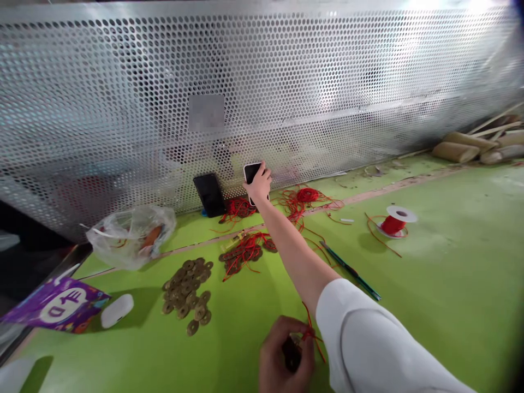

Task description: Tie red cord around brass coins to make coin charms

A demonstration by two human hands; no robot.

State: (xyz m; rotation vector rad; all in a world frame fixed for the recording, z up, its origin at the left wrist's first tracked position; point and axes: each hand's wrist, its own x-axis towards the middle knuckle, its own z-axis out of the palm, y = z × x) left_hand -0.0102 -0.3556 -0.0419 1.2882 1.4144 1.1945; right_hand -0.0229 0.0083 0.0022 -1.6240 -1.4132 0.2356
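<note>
My right arm, in a white sleeve, stretches forward to the mesh panel. There my right hand [258,185] grips a smartphone [252,172] with a white edge and dark screen, its fingers over the phone's right side. Low in the view, my left hand [282,355] is closed in a pinch on a red cord [309,334]. Something dark and round, likely a coin, shows partly inside its curled fingers. Beyond this hand lie a pile of brass coins with holes [186,289] and coins tied with red cords [241,254].
A black phone [210,195] leans on the perforated metal panel [135,109]. Around the green table are a plastic bag [133,237], a purple packet [61,305], a white case [117,311], green tweezers-like tool [352,271], a red cord spool [395,222] and tangled red cord [307,195].
</note>
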